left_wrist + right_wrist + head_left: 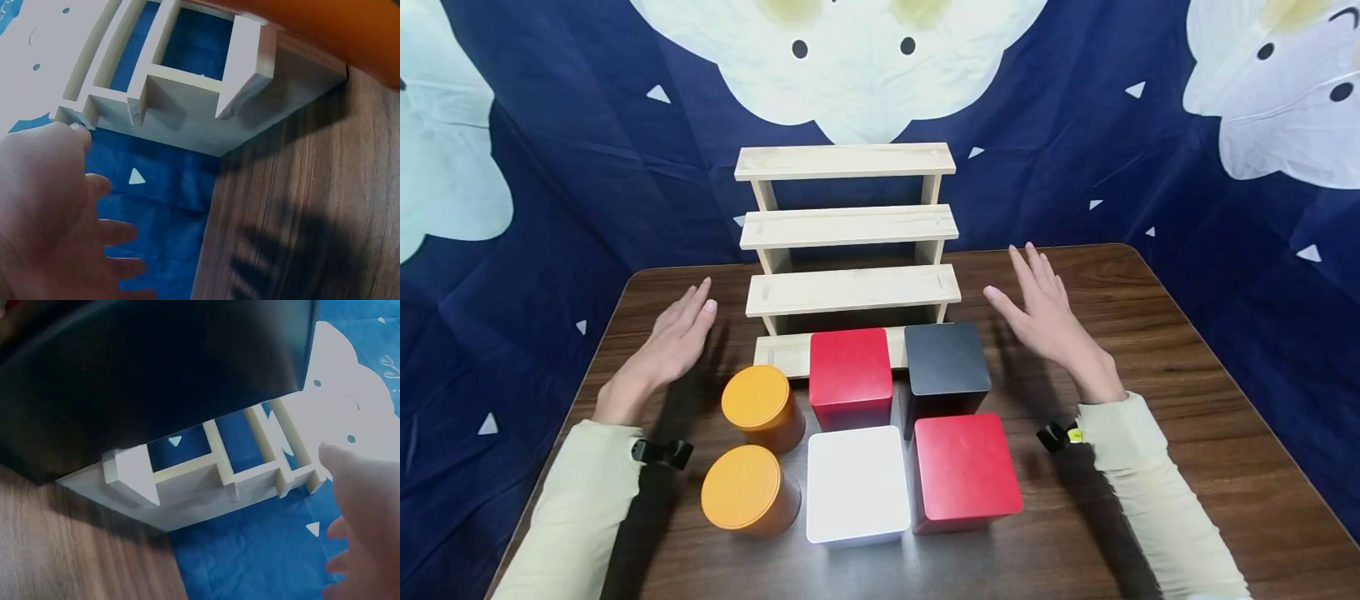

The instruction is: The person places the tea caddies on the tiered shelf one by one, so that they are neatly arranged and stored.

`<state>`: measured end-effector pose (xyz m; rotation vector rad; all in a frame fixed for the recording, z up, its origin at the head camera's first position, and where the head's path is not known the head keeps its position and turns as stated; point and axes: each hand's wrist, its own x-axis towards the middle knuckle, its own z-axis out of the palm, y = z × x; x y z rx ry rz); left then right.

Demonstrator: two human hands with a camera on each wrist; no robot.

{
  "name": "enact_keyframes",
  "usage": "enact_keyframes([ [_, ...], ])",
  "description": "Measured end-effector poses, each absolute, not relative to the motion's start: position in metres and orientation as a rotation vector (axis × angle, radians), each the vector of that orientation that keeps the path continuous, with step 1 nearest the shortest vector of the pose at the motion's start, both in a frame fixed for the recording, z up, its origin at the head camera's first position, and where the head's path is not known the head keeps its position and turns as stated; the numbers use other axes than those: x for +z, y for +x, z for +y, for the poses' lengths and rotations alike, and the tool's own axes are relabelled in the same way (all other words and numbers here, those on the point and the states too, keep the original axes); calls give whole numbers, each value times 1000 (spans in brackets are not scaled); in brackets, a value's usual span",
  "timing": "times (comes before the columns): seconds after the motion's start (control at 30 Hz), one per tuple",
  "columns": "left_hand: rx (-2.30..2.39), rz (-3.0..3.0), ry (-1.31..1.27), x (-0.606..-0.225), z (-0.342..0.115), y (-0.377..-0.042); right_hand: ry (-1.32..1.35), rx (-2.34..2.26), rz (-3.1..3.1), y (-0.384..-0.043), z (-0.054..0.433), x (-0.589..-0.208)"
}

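Note:
My left hand [674,342] hovers over the table's left side, fingers straight, holding nothing. On the other side my right hand [1047,312] is spread with its thumb apart, also holding nothing. Between them stands a pale wooden shelf [853,289] with stepped tiers. In front of it are two orange round canisters [757,395] [742,487], a red box [850,367], a black box [946,358], a white box [857,485] and a second red box [966,468]. The left wrist view shows the shelf's side [181,115] past the fingers; the right wrist view has the black box [162,375] close up.
Everything stands on a dark wooden table [1180,400]. Behind and beside it hangs a navy cloth [1060,92] with white cloud shapes and small triangles. Black wrist cameras [662,453] are strapped at both cuffs.

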<state>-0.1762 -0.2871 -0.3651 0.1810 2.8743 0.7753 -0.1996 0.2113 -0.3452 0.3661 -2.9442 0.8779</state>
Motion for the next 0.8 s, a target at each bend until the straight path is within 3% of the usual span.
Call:
enact_keyframes([
  [0.2, 891, 2685, 105, -364, -286, -176, 556, 1088, -2818, -190, 210, -335],
  [0.47, 1380, 2309, 172, -378, -280, -176, 793, 1226, -2742, -169, 204, -325],
  [0.8, 1496, 2167, 92, -396, -275, -177, 1077, 1513, -2787, -156, 201, -334],
])
